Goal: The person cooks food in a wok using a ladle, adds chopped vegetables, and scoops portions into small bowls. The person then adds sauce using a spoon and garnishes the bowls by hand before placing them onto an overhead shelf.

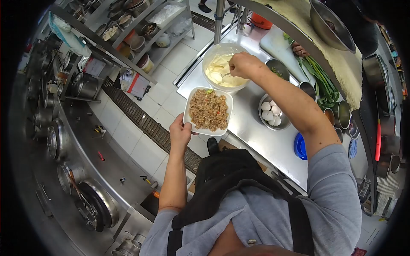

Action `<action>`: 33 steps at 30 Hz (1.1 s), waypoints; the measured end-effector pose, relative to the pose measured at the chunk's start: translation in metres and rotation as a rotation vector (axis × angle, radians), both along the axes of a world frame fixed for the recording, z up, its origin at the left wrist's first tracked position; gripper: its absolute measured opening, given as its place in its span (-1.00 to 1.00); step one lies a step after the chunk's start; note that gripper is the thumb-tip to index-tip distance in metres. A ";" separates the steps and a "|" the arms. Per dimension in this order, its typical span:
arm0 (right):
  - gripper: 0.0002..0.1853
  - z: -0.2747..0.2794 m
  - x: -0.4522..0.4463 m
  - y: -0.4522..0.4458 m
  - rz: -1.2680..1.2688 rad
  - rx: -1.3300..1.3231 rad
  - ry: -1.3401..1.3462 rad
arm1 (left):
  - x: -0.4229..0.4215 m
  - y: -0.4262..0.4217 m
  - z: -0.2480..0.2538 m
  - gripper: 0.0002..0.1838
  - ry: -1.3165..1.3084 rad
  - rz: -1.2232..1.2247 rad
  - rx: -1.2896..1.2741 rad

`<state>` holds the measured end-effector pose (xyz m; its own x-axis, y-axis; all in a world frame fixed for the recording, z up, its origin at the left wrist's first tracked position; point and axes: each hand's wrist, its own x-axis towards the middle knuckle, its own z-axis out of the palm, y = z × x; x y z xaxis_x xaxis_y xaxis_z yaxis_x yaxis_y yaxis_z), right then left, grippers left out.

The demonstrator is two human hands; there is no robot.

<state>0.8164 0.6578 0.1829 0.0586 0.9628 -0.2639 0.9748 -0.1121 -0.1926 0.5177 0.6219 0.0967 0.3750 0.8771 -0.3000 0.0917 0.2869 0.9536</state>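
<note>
My left hand [181, 130] is closed on the rim of a white squarish dish [231, 106], holding it level over the floor beside the counter. Brown minced food [209, 112] with red and green bits fills the dish. My right hand [245, 66] grips a spoon [225, 75], whose handle end is hidden in the fingers. The spoon's head is down in a pale yellow creamy mixture [218, 65]. That mixture sits in a large whitish bowl [235, 89] on the steel counter, just beyond the dish.
On the counter [245, 130] stand a metal bowl of several white eggs [272, 114], a blue container [300, 146] and small metal bowls. Green leafy stalks [321, 81] lie by a white cutting board [279, 51]. A shelf overhangs the right side. Across the floor drain [136, 115] are stove pots [100, 200].
</note>
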 end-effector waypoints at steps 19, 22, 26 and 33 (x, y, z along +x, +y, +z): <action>-0.82 0.063 -0.001 -0.131 -0.166 0.668 0.543 | -0.005 -0.005 0.066 -0.64 -0.070 0.059 0.061; -0.88 0.063 -0.031 -0.148 -0.070 0.740 0.445 | 0.004 -0.001 0.075 -0.66 -0.096 0.040 0.071; -0.90 0.043 -0.058 -0.154 0.088 0.860 0.334 | 0.003 0.002 0.073 -0.65 -0.096 0.014 0.047; -0.90 0.032 -0.068 -0.151 0.053 0.817 0.417 | -0.008 -0.001 0.074 -0.66 -0.139 0.037 0.012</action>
